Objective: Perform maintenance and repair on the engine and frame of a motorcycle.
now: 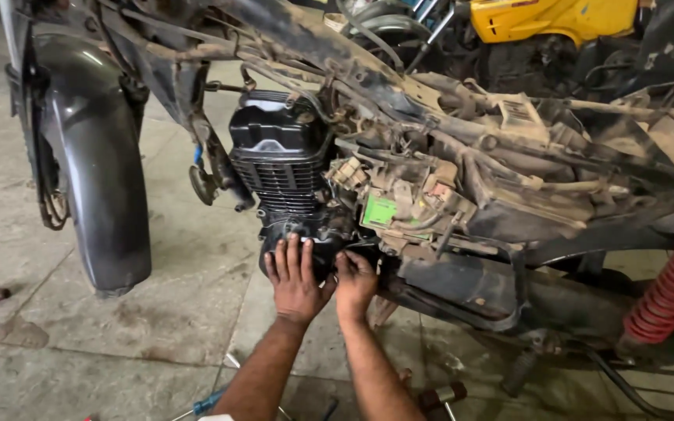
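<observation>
Left hand (296, 279) lies flat, fingers spread wide, pressed against the black engine side cover (306, 238) low on a stripped motorcycle; it holds nothing, only braces the cover. Right hand (355, 282) sits just beside it at the cover's rear edge, fingers curled in; whether that grip closes on a fastener or small part cannot be told, as the fingertips are hidden against the casing. The cover is seated on the engine, below the finned black cylinder (278, 152).

Judging by the scene, the work looks well under way but far from finished: the bodywork is off, leaving the mud-caked frame (509, 148), loose wiring and a green-faced connector block (380, 210) exposed.

Around the hands, the dark front mudguard (99, 179) stands to one side and a red rear shock spring (672, 296) to the other. A blue-handled screwdriver (206, 403) and other tools lie on the stained concrete floor (165, 312) beside the forearms. A black guard bar (470, 300) runs close behind the right hand, crowding access there. A yellow vehicle panel (551, 17) shows beyond.
</observation>
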